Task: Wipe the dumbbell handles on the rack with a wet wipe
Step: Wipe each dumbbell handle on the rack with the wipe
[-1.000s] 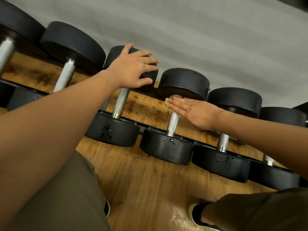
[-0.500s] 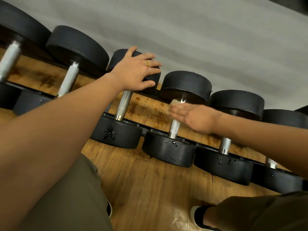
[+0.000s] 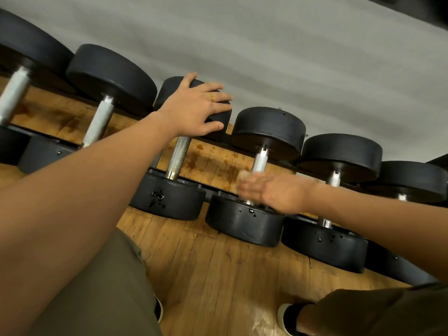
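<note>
Wooden flooring (image 3: 218, 275) fills the near field. Our trouser legs (image 3: 97, 287) and one shoe (image 3: 288, 316) are cut off by the lower edge.

Beyond them, the right hand (image 3: 274, 190) lies across the lower end of a dumbbell handle (image 3: 260, 161), just above the near head (image 3: 242, 226). Motion blur softens this hand. The fingers appear extended and flat, not curled. Only a pale corner of the wet wipe (image 3: 243, 176) shows at the fingertips; the rest is hidden under the hand.

Farther back, the left hand (image 3: 194, 110), with a ring (image 3: 212, 97), rests open with fingers spread on the far head (image 3: 169, 90) of the neighbouring dumbbell, covering most of it. Behind stands a grey wall (image 3: 291, 57).

Compared with half a second ago, the right hand and wipe have travelled down the handle, exposing its upper part. The left hand has not shifted.
</note>
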### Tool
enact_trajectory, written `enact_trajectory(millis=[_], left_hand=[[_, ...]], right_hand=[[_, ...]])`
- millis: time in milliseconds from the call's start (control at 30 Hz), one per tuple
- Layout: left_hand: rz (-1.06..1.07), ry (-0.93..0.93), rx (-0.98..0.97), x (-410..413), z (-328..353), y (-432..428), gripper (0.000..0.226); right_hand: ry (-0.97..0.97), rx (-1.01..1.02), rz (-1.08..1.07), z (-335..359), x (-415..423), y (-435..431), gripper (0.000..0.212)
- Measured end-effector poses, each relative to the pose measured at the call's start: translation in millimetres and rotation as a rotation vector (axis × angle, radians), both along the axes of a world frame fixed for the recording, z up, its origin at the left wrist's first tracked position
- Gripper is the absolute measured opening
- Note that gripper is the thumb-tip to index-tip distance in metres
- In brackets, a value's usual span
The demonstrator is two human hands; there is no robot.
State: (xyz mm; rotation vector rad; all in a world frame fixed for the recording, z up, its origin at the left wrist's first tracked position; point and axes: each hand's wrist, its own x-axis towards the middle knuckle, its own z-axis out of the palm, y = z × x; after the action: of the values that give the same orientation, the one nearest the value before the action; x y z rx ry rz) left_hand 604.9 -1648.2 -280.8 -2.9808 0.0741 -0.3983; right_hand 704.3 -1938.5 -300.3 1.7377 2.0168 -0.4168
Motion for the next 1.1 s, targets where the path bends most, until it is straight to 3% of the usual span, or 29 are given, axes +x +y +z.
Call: enact_trajectory(millis=[133,333,433,533,733,867,1000,1100], left_hand=[[0.004,0.010,0.002,0,0,0,0.055],[0.007,0.020,0.003,1,1,0,0.057],[0.003,0.007,-0.003,1,0,1,0.055],[0.000,0.014,-0.001,1,0,1,0.055],[0.010,0.028,-0.015,0,2,-1,0.056],[0.025,0.066,-0.030,-2,6,-4,0.058],[0.033,0.144,-0.073,-8,13,-8,0.065],[0.018,0.193,-0.183,-20,19,-23,0.061]], right_hand=[[0.054,-0.084,0.099,3,3,1,0.066],[-0.058,0.098,-0.139,21,34,14,0.072],[0.015,0.121,-0.069,5,12,1,0.078],[0.118,0.036,0.048,-7,0,-4,0.065],[0.185,0.165,0.027,-6,14,5,0.043],[0.360,0.351,-0.232,-11,3,5,0.032],[0.643,0.686,-0.784,-1,-14,3,0.026],[0.827,0.793,-0.982,11,-22,-10,0.023]])
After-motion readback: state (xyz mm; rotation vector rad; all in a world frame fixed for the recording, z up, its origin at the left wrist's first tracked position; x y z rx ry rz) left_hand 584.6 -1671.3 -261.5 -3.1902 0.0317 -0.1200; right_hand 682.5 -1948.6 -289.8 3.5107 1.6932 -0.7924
